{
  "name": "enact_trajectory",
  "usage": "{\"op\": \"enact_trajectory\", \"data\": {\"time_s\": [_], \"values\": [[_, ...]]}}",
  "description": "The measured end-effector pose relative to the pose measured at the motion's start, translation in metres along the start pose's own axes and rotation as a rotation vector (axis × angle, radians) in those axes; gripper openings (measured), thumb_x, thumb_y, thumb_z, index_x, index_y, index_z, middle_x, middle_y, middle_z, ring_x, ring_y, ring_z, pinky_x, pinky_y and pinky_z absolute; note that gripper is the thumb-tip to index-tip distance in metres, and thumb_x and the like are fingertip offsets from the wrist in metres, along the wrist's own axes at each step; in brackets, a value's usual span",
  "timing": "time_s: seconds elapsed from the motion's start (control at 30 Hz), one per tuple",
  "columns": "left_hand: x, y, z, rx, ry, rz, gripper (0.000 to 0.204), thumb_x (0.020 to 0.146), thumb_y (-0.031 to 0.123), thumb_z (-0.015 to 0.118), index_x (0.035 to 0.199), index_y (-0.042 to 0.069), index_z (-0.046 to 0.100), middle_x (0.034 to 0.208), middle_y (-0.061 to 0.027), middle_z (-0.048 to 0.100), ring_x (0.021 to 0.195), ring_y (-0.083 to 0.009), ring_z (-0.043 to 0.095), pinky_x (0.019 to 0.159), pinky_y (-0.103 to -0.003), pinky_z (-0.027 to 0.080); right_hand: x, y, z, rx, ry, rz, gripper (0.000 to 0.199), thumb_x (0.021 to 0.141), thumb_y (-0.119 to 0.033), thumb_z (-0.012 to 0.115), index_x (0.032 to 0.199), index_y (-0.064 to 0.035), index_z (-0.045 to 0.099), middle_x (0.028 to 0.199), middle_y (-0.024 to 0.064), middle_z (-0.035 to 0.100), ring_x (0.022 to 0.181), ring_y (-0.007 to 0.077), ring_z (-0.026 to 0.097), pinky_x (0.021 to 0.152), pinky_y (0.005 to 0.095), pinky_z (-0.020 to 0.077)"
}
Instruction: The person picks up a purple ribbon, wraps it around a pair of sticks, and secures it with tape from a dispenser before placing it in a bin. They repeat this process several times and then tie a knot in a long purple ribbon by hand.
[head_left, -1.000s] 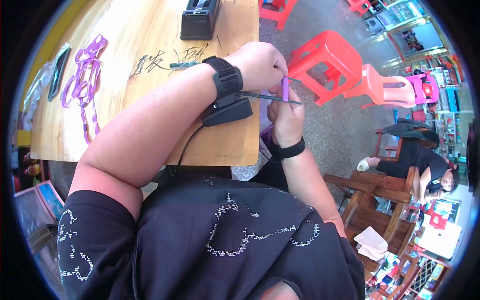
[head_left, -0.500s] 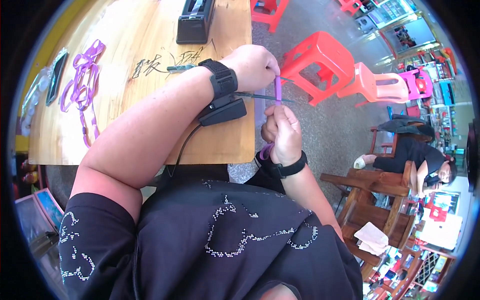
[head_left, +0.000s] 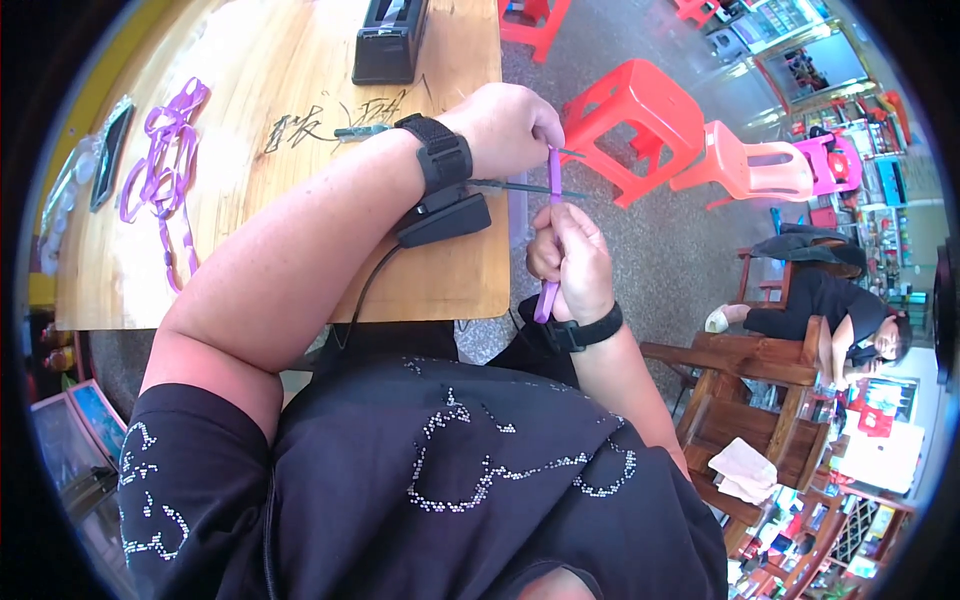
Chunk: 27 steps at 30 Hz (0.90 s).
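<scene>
in the upper middle of the frame, the left hand (head_left: 505,130) is curled in, its thumb side just at the upper end of a stretched purple ribbon (head_left: 557,175); the back of the hand hides most of the fingers, so i cannot tell what it grips. below it, right of the desk's edge, the right hand (head_left: 583,262) is closed, thumb and finger pinching the ribbon's lower part, with a loose end coming out under the palm. two thin dark rods (head_left: 527,187) point rightward beside the ribbon, which crosses the lower one. black wristbands (head_left: 440,152) circle both wrists.

on the desk (head_left: 300,60), near the left wrist, is a black box (head_left: 447,220) with a cable. a tangle of purple ribbon (head_left: 170,150) lies at the upper left, right of a dark flat thing (head_left: 111,158). a small green thing (head_left: 360,132) lies near the left wristband, and a black tape dispenser (head_left: 387,50) stands at the top. a red stool (head_left: 640,115) stands at the upper right, next to a peach chair (head_left: 757,172); a seated person (head_left: 825,300) is at the far right.
</scene>
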<state>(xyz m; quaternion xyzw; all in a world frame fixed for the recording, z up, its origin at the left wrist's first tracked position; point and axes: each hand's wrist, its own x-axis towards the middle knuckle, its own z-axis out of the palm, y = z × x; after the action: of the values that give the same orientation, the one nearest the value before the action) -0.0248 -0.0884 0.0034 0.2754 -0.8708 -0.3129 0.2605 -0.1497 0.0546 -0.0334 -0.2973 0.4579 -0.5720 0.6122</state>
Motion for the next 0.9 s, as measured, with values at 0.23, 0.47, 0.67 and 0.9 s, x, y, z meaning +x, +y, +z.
{"op": "enact_trajectory", "data": {"time_s": [0.23, 0.47, 0.67, 0.9], "values": [[-0.01, 0.013, 0.002, 0.069, -0.101, 0.409, 0.015, 0.065, 0.008, 0.065, 0.08, 0.006, 0.068, 0.08, -0.0099, 0.061, 0.08, -0.0249, 0.058, 0.074, -0.032, 0.047, -0.007, -0.021, 0.007, 0.051, -0.007, 0.045, 0.022, 0.093, -0.019, 0.042, 0.08, -0.0029, 0.051, 0.052, 0.0033, 0.045, 0.04, 0.0109, 0.037, 0.04, 0.0229, 0.0289], [-0.006, 0.023, 0.003, -0.115, -0.128, 0.229, 0.01, 0.075, 0.013, 0.065, 0.08, 0.004, 0.068, 0.073, -0.0058, 0.061, 0.074, -0.0171, 0.057, 0.07, -0.028, 0.045, -0.024, -0.062, 0.014, 0.108, -0.094, -0.235, 0.028, 0.094, -0.024, 0.04, 0.093, 0.0006, 0.054, 0.058, 0.0066, 0.05, 0.048, 0.0155, 0.045, 0.046, 0.0255, 0.0348], [0.0, 0.016, -0.006, -0.569, 0.024, -0.18, 0.019, 0.085, 0.019, 0.062, 0.09, 0.001, 0.068, 0.08, -0.0003, 0.064, 0.074, -0.0054, 0.055, 0.07, -0.022, 0.045, 0.004, -0.073, -0.013, -0.212, 0.156, -0.516, 0.019, 0.089, -0.014, 0.051, 0.098, 0.0011, 0.06, 0.072, 0.0044, 0.058, 0.066, 0.0121, 0.052, 0.062, 0.0246, 0.0421], [-0.002, 0.018, -0.007, -0.661, 0.069, -0.198, 0.018, 0.085, 0.019, 0.062, 0.093, 0.005, 0.068, 0.079, 0.0004, 0.063, 0.069, -0.0045, 0.053, 0.067, -0.02, 0.044, 0.046, -0.056, -0.003, -0.734, 0.043, -0.437, 0.014, 0.081, -0.007, 0.063, 0.093, 0.0008, 0.066, 0.083, 0.0018, 0.061, 0.074, 0.0053, 0.053, 0.068, 0.0193, 0.04]]}}
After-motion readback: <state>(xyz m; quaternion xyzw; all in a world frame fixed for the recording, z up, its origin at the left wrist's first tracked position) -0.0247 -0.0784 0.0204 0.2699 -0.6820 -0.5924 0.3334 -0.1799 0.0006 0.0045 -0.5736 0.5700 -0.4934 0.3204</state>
